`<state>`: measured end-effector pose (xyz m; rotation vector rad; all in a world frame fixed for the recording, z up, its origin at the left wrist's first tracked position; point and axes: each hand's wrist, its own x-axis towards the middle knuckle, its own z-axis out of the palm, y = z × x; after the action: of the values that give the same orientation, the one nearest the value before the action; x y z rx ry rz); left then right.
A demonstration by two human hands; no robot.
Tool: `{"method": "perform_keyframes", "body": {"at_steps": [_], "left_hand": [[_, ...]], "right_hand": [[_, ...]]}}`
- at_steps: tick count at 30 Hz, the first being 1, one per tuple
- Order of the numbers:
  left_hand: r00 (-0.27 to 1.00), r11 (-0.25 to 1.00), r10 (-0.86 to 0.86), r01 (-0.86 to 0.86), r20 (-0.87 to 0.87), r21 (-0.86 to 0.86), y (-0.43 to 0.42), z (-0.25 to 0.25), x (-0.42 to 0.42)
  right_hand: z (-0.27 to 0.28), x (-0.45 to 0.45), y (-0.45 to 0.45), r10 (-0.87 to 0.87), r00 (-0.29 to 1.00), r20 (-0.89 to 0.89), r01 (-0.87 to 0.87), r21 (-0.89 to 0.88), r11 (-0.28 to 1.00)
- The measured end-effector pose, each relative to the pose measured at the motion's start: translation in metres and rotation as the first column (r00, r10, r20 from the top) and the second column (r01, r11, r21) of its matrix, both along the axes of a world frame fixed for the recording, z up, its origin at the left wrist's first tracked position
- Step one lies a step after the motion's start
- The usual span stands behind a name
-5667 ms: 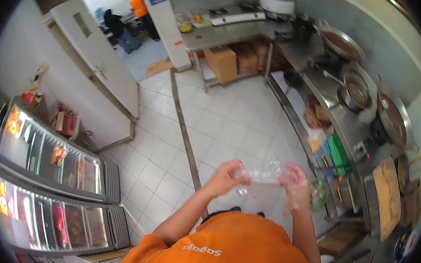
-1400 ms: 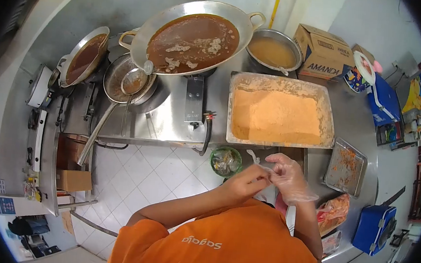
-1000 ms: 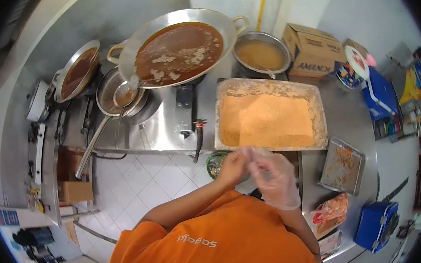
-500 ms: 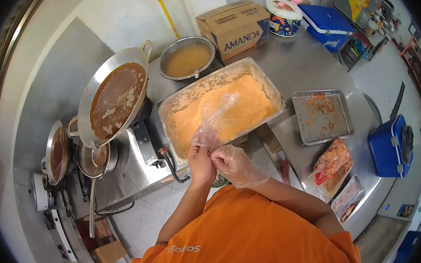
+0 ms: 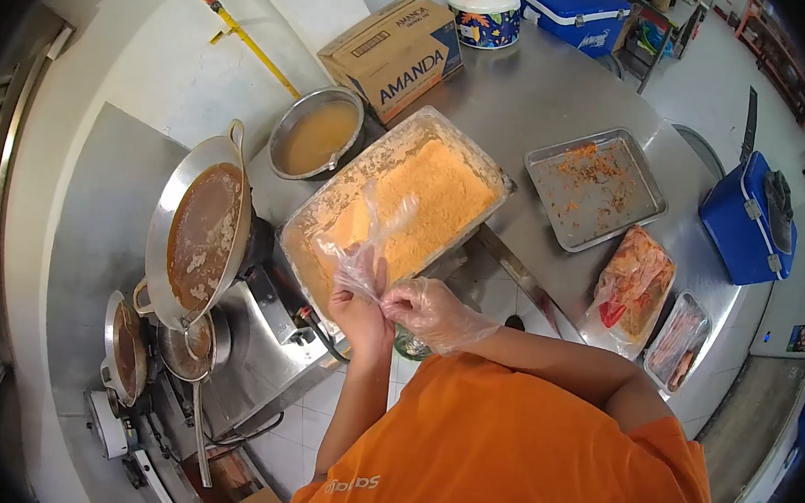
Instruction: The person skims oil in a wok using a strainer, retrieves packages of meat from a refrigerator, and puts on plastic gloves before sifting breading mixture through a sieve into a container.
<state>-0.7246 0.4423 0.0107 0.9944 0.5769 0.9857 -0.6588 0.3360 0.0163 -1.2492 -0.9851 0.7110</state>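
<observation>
A loose clear plastic glove [image 5: 356, 259] is partly over my left hand [image 5: 360, 316], its empty fingertips flopping up and forward. Through the film, the left fingers look stretched upward and hold nothing. My right hand [image 5: 431, 312] wears a similar clear glove and pinches the loose glove's cuff beside the left wrist. Both hands are at the near edge of a large metal tray [image 5: 459, 128], whose orange-tinted breading flour [image 5: 436, 183] lies heaped toward the right.
At left are a wok of brown oil [image 5: 205, 236], a smaller wok [image 5: 126, 348] and a strainer [image 5: 189, 348]. Behind stand a bowl of cloudy liquid [image 5: 317, 139] and a carton [image 5: 394, 52]. At right lie a crumb-strewn tray [image 5: 596, 191], bagged raw meat [image 5: 635, 279] and a blue cooler [image 5: 750, 217].
The view has shifted and turned slightly. My left hand seems further into the loose glove, whose fingers now splay apart. The right hand keeps its pinch at the cuff.
</observation>
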Motion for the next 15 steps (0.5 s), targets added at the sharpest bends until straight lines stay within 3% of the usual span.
{"method": "perform_keyframes", "body": {"at_steps": [1, 3, 7, 10, 12, 15], "left_hand": [[1.000, 1.000, 0.001, -0.001, -0.001, -0.001, 0.003, -0.002, -0.001], [0.979, 0.957, -0.203, 0.195, -0.017, -0.215, 0.011, -0.005, -0.004], [0.969, 0.953, -0.230, 0.243, 0.088, -0.182, 0.003, 0.005, 0.007], [0.985, 0.960, -0.123, 0.149, 0.119, -0.238, 0.007, 0.012, 0.018], [0.954, 0.968, -0.203, 0.161, -0.221, -0.194, 0.025, -0.007, 0.021], [0.913, 0.920, -0.334, 0.262, -0.235, -0.290, 0.045, -0.036, 0.025]], "right_hand": [[-0.002, 0.001, 0.001, -0.018, 1.000, 0.008, 0.018, -0.025, 1.000], [-0.005, 0.000, 0.003, -0.029, 1.000, 0.013, 0.029, -0.048, 0.998], [-0.011, -0.001, 0.006, 0.018, 0.968, -0.250, -0.024, -0.022, 0.999], [-0.018, -0.001, 0.012, 0.066, 0.913, -0.402, -0.074, -0.003, 0.997], [-0.021, 0.002, 0.016, 0.075, 0.889, -0.452, -0.082, 0.004, 0.997], [-0.029, 0.006, 0.020, -0.035, 0.909, -0.416, -0.013, -0.112, 0.994]]}}
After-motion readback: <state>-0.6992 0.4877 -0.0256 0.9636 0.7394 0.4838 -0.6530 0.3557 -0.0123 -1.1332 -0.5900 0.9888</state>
